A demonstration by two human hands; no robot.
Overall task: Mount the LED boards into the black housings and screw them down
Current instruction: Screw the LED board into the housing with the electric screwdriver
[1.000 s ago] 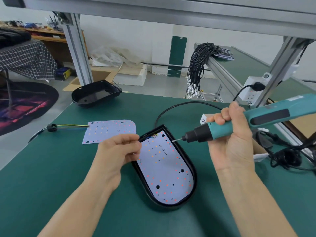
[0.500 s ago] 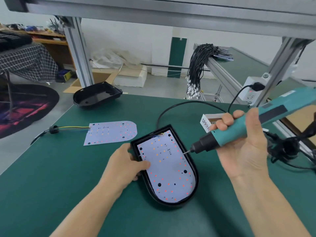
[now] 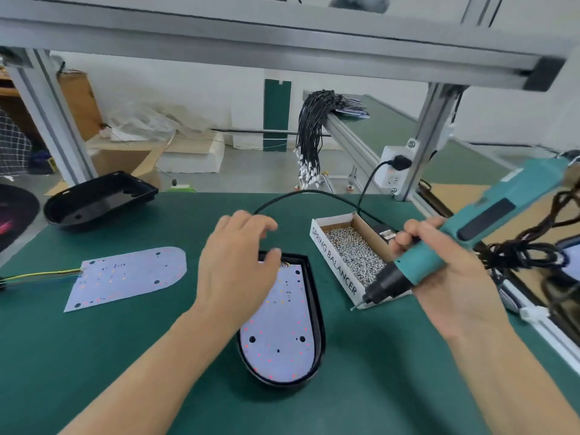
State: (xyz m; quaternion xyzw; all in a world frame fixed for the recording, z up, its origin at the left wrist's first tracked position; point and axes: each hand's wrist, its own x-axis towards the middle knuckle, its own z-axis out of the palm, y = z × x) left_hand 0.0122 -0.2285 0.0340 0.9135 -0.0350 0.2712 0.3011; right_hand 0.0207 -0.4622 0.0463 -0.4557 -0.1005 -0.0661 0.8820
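My left hand (image 3: 235, 265) hovers with fingers loosely spread; my right hand (image 3: 439, 271) grips, palm turned up.

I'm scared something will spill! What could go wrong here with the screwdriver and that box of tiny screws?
1. The electric screwdriver in the right hand has its tip at the near corner of the open screw box; a bump might tip screws onto the mat.
2. The left hand hovers open over the housing, not holding it, so the LED board could shift before screwing.
3. The black cable loops just beyond the fingers and might snag.
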